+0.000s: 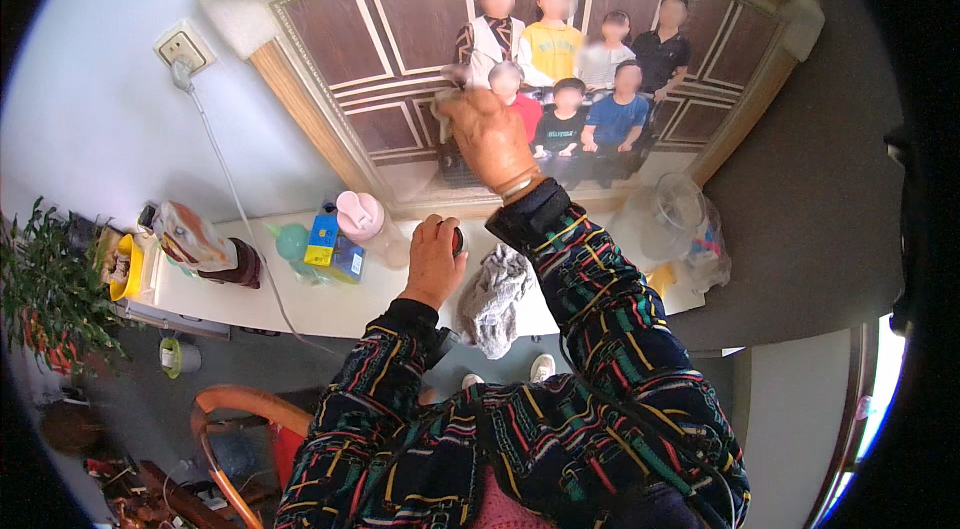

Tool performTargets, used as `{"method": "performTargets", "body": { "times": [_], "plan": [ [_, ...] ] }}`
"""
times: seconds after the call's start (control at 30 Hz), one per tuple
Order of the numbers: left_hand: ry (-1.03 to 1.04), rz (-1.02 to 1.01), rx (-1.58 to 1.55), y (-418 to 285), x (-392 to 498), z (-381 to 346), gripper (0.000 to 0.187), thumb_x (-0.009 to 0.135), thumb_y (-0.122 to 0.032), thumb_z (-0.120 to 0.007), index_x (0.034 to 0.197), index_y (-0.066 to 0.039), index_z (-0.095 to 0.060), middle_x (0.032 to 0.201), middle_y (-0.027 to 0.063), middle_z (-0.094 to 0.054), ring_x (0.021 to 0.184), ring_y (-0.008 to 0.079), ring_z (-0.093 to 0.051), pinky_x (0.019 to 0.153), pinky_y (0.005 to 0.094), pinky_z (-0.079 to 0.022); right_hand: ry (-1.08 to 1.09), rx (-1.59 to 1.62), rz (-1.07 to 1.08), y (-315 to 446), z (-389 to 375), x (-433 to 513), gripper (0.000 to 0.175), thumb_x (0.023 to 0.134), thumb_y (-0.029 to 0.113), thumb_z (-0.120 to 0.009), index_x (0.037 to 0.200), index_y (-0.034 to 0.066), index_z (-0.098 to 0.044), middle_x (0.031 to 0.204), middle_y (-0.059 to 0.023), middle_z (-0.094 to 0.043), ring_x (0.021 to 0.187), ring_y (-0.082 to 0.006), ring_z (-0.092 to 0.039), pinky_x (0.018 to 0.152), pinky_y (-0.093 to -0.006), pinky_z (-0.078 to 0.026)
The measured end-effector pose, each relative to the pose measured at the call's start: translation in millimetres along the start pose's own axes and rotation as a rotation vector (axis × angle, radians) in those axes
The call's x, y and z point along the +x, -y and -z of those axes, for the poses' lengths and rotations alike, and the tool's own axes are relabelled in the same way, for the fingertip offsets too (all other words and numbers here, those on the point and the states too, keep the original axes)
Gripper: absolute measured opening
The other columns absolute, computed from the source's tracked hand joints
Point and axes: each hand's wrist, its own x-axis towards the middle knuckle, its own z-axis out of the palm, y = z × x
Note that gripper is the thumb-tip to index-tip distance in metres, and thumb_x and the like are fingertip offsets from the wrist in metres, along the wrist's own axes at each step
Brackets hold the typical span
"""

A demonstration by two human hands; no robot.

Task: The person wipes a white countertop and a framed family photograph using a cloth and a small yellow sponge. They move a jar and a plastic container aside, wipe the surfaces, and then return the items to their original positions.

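Note:
My right hand is raised against the lower middle of a large framed group photograph leaning on the wall. Its fingers are curled and blurred by motion, with a pale piece of what looks like cloth at their tips. Lower down, my left hand is above the white cabinet top, its fingers around a small dark round object with a red edge, mostly hidden by the hand. A crumpled grey cloth lies between my forearms, hanging over the cabinet's front edge.
On the white cabinet top stand a pink-lidded bottle, a blue and yellow box and bagged items. Clear plastic containers are at the right. A cord runs from the wall socket across the top. A wooden chair stands below left.

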Motion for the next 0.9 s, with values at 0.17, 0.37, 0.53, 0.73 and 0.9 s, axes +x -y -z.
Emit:
{"method": "performTargets", "body": {
  "times": [0.17,0.37,0.53,0.73,0.9],
  "plan": [
    [0.055,0.049,0.036,2,2,-2,0.064,0.069,-0.011,-0.081,0.125,-0.008,-0.050,0.124,0.0178,-0.049,0.118,0.0406,-0.048,0.104,0.0487,-0.040,-0.079,0.047,0.029,10,-11,22,0.027,0.082,0.008,-0.060,0.107,0.0100,-0.068,0.092,-0.0108,-0.059,0.081,-0.0315,-0.065,0.066,-0.0429,-0.054],
    [-0.015,0.011,0.004,3,2,-2,0.065,0.069,-0.008,-0.082,0.126,-0.009,-0.051,0.126,0.0179,-0.048,0.118,0.0411,-0.048,0.103,0.0490,-0.041,0.303,0.006,0.098,10,-33,-41,0.025,0.083,0.010,-0.061,0.107,0.0125,-0.068,0.095,-0.0086,-0.058,0.082,-0.0297,-0.065,0.064,-0.0428,-0.054],
    [0.042,0.034,0.016,4,2,0,0.064,0.069,-0.010,-0.081,0.125,-0.009,-0.051,0.125,0.0170,-0.049,0.117,0.0404,-0.049,0.103,0.0487,-0.041,0.042,-0.044,0.077,14,4,28,0.021,0.081,0.005,-0.065,0.101,0.0104,-0.071,0.095,-0.0098,-0.065,0.084,-0.0307,-0.066,0.071,-0.0405,-0.056],
    [0.034,0.026,0.008,3,2,0,0.062,0.070,-0.010,-0.080,0.124,-0.009,-0.051,0.123,0.0169,-0.049,0.115,0.0399,-0.049,0.101,0.0485,-0.042,-0.317,0.041,0.121,31,24,123,0.027,0.080,0.001,-0.066,0.104,0.0110,-0.071,0.095,-0.0130,-0.066,0.084,-0.0336,-0.066,0.072,-0.0427,-0.055],
    [-0.022,-0.040,0.014,6,4,1,0.063,0.070,-0.011,-0.080,0.125,-0.008,-0.050,0.124,0.0173,-0.048,0.115,0.0403,-0.049,0.101,0.0490,-0.042,0.130,-0.016,0.044,36,-19,48,0.019,0.084,0.009,-0.060,0.101,0.0100,-0.067,0.093,-0.0131,-0.058,0.086,-0.0333,-0.066,0.071,-0.0433,-0.055]
  ]
}}
